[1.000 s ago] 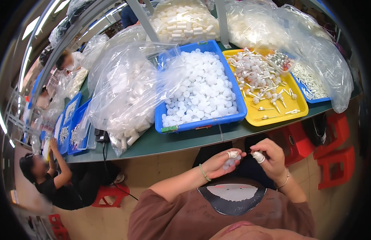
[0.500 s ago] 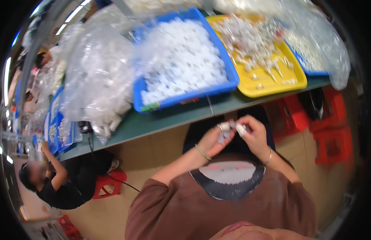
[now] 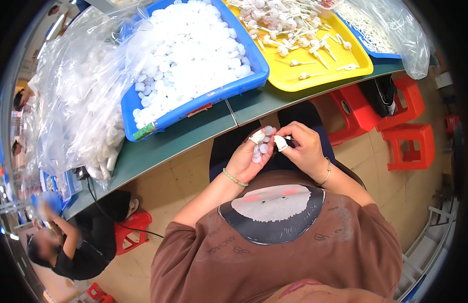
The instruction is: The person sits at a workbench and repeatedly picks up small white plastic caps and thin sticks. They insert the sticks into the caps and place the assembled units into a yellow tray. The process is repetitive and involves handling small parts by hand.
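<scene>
- Higher and farther left in view than half a second ago sit the deep blue plastic tray (image 3: 239,87) and the shallow yellow plastic tray (image 3: 314,83); both hands have shifted the same way.
- Left hand (image 3: 244,162), on the near side of the blue tray, has its fingers curled round several translucent white round plastic caps (image 3: 263,148); a white wrap covers its thumb.
- Right hand (image 3: 309,149), just beside the left, has fingers bent toward its own white-wrapped thumb; whether they grip anything cannot be told.
- Green surface (image 3: 203,125) carries the blue tray, which is heaped with similar caps.
- Right of the blue tray, the yellow tray holds slender pale parts with round white heads (image 3: 284,26).
- Left of the blue tray lies a clear plastic bag (image 3: 72,101) of white cylinders.
- Red plastic stools (image 3: 405,134) stand on the floor, nearer and well right of the blue tray.
</scene>
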Demonstrator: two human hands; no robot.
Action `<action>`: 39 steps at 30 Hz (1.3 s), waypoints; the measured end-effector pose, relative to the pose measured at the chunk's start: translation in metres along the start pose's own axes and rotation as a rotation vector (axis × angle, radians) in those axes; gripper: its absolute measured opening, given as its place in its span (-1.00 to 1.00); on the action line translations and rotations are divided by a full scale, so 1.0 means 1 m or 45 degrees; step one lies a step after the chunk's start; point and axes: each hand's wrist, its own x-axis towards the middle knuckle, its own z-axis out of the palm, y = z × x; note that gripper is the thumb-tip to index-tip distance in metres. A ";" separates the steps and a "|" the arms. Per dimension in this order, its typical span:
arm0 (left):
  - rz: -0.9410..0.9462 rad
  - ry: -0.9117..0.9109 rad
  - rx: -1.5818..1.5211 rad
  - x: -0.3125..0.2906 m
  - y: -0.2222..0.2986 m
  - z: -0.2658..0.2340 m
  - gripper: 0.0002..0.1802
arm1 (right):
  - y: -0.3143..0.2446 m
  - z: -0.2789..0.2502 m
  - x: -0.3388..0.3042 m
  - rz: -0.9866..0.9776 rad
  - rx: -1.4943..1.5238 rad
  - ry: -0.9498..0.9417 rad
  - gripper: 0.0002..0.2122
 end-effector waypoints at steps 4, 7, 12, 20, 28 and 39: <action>-0.066 -0.066 0.022 0.000 0.002 -0.003 -0.72 | -0.001 0.001 0.002 -0.014 -0.128 0.028 -0.87; -0.037 0.014 0.063 -0.001 0.001 0.003 -0.72 | 0.000 0.001 0.002 -0.048 -0.194 0.057 -0.88; -0.022 -0.021 0.111 0.001 0.000 -0.003 -0.71 | 0.002 0.002 0.001 -0.110 -0.266 0.049 -0.88; 0.159 0.096 0.294 -0.009 -0.003 0.014 -0.65 | -0.002 0.001 0.002 -0.155 -0.323 0.070 -0.85; 0.090 -0.058 0.312 0.003 -0.007 -0.002 -0.64 | 0.000 0.007 -0.004 0.154 -0.093 -0.075 -0.77; 0.205 -0.067 0.495 0.006 -0.009 -0.004 -0.60 | -0.012 0.001 0.002 0.021 -0.205 -0.132 -0.90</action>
